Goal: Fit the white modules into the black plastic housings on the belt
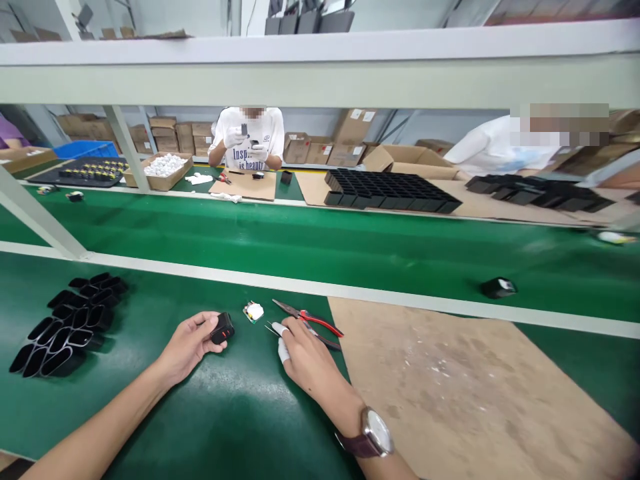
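My left hand (187, 347) pinches a small black charger housing (223, 328) with orange-red slots on its end face. To its right, my right hand (307, 360) is closed around thin metal tweezers (271, 328), whose two prongs point left toward the housing without touching it. White finger cots cover fingertips of this hand, and a watch (376, 432) is on the wrist. Just beyond the hand lie red-handled pliers (323, 324), partly hidden by it. A small circuit board (253, 312) with a white part sits between my hands, farther back on the green bench.
Several empty black sleeves (70, 327) stand at left. A stained cardboard sheet (450, 380) covers the right side. Past a pale divider, a green belt (300, 240) carries a black housing (499, 287). Across it, two people work near black casings (390, 190). A shelf beam (320, 83) spans overhead.
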Demonstrator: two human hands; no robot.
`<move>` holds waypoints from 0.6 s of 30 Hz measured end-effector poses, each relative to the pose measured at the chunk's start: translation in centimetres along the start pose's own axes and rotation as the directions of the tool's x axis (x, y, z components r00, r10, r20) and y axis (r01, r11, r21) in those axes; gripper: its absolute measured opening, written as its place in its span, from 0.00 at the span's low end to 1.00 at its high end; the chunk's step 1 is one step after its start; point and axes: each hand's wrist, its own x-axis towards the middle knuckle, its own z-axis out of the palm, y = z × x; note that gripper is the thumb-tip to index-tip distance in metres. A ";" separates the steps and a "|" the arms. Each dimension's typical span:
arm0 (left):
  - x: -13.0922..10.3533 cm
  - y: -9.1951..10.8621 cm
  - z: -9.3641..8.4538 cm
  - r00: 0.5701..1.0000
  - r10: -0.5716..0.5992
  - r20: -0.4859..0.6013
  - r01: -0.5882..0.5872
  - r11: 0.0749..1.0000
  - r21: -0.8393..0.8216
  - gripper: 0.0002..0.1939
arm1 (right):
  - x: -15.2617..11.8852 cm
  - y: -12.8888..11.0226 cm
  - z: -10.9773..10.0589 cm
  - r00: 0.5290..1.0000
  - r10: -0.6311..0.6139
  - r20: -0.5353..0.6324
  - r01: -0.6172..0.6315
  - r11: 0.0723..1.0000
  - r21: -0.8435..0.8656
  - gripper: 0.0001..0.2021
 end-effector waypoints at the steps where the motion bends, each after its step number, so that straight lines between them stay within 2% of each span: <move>1: 0.1 0.1 0.0 1.000 -0.008 -0.018 0.008 1.000 -0.011 0.26 | -0.2 0.2 0.3 1.000 -0.004 -0.015 0.004 1.000 -0.011 0.20; 7: -0.1 -0.2 0.1 0.998 0.047 -0.032 -0.046 0.998 0.035 0.24 | -0.8 0.4 0.4 0.982 0.012 -0.188 -0.035 0.992 -0.123 0.17; 9: -0.4 -0.3 0.2 0.996 0.093 0.015 -0.094 0.985 0.143 0.22 | -0.7 0.1 -0.1 0.974 0.000 -0.227 -0.029 0.992 -0.124 0.16; 11: -0.3 -0.3 0.3 0.984 0.157 0.086 -0.176 0.935 0.309 0.20 | -0.7 -0.2 -0.4 0.971 -0.005 -0.238 -0.021 0.994 -0.105 0.15; 12: 0.1 -0.1 0.3 0.971 0.203 0.126 -0.237 0.880 0.412 0.19 | -0.6 -0.3 -0.5 0.973 0.000 -0.233 -0.023 0.995 -0.096 0.15; 13: 0.7 0.3 0.4 0.949 0.265 0.169 -0.314 0.788 0.530 0.18 | -0.7 -0.3 -0.5 0.975 0.009 -0.223 -0.031 0.995 -0.092 0.15; 15: 2.9 1.6 0.5 0.882 0.397 0.253 -0.443 0.519 0.731 0.15 | -0.7 -0.1 -0.3 0.978 0.033 -0.206 -0.055 0.993 -0.101 0.16; 17: 6.0 3.7 0.5 0.813 0.502 0.295 -0.475 0.280 0.834 0.16 | -0.8 0.2 0.0 0.977 0.052 -0.208 -0.079 0.989 -0.124 0.17; 18: 7.7 4.9 0.5 0.794 0.538 0.282 -0.464 0.237 0.854 0.17 | -0.9 0.4 0.2 0.975 0.056 -0.216 -0.087 0.987 -0.136 0.18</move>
